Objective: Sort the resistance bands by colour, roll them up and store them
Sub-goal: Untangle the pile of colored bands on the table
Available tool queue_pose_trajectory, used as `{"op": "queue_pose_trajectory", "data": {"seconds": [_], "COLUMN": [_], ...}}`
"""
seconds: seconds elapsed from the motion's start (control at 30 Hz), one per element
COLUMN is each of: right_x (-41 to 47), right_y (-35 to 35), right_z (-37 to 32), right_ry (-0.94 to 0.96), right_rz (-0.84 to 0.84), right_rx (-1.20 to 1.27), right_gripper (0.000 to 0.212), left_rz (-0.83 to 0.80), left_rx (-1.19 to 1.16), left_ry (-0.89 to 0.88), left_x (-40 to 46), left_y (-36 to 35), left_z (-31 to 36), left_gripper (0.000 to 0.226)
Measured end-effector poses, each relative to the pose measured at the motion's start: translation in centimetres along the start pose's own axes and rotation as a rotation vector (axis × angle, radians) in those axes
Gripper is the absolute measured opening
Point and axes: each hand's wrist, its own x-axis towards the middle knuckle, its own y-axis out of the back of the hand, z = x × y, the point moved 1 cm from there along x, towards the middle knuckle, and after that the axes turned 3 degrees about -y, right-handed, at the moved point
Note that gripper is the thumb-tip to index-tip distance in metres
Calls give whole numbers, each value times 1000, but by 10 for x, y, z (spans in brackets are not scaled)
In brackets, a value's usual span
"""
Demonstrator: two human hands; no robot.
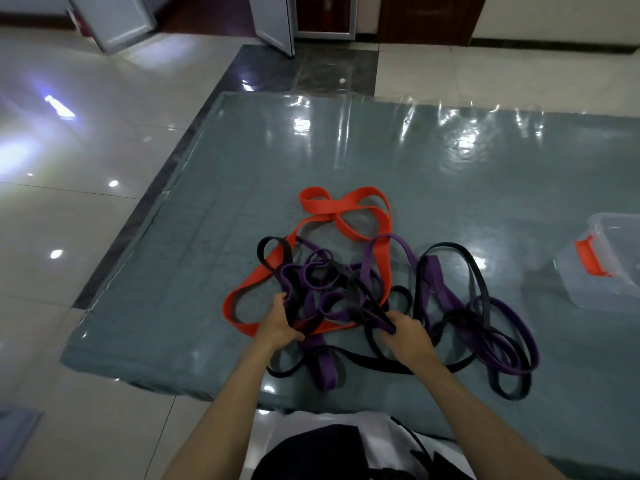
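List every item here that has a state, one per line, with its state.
Red band: unrolled, looped, tangled with the others.
Purple bands: unrolled, tangled in the pile.
Black bands: unrolled, tangled in the pile.
Left hand: gripping bands at the pile's near edge.
Right hand: gripping black and purple strands.
Plastic box: lidless, tilted, no bands visible inside.
Mat: flat under a shiny clear cover.

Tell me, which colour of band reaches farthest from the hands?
The flat orange-red resistance band; its loops lie beyond the purple and black bands tangled nearer the person.
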Motion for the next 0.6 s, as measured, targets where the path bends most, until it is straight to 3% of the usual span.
{"op": "queue_pose_trajectory", "data": {"seconds": [0.17,0.33,0.47,0.6], "right_x": [7,9,11,16], "right_y": [12,13,10,11], "right_z": [3,5,7,1], "right_ry": [17,20,-28,-74], "right_rz": [-10,-49,-111,-88], "right_rx": [148,225,312,470], "right_gripper": [15,8,4,28], "left_rz": [153,292,216,154], "left_rx": [-12,-315,-667,-870], "left_ry": [-79,-102,-44,-14], "left_x": [-6,-8,-3,2], "left_y": [0,7,8,-6], "left_z": [0,12,29,55], "left_gripper": [73,57,49,44]}}
